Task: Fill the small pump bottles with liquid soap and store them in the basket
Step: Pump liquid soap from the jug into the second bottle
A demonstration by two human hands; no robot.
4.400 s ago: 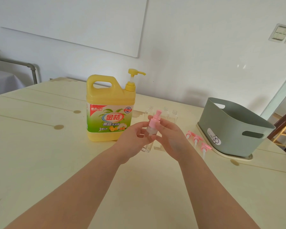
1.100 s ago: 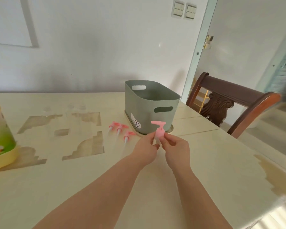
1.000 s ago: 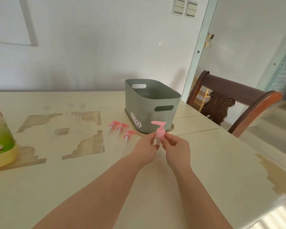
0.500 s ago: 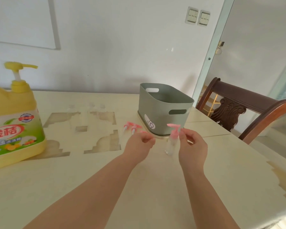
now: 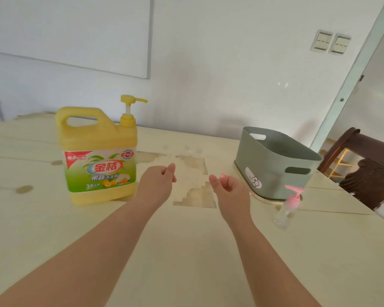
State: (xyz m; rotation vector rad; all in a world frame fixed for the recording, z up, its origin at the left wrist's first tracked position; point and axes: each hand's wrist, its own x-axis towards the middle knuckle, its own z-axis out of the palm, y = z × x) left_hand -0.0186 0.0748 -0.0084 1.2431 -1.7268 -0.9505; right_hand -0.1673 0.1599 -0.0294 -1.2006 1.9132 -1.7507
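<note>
one soap jug [image 5: 100, 156], centre left; one basket [image 5: 275, 173], right; one small pump bottle [image 5: 285, 209]; two wall switches [image 5: 321, 41], upper right.

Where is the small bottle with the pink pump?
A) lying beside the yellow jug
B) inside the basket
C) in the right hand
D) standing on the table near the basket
D: the bottle stands on the table, just outside the basket, untouched.

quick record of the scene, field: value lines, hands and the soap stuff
left hand: loosely curled, holds nothing
right hand: loosely curled, holds nothing
small pump bottle: stands on table, in front of basket, outside it
basket: on table, right side
soap jug: yellow, pump fitted, left of both hands
</note>
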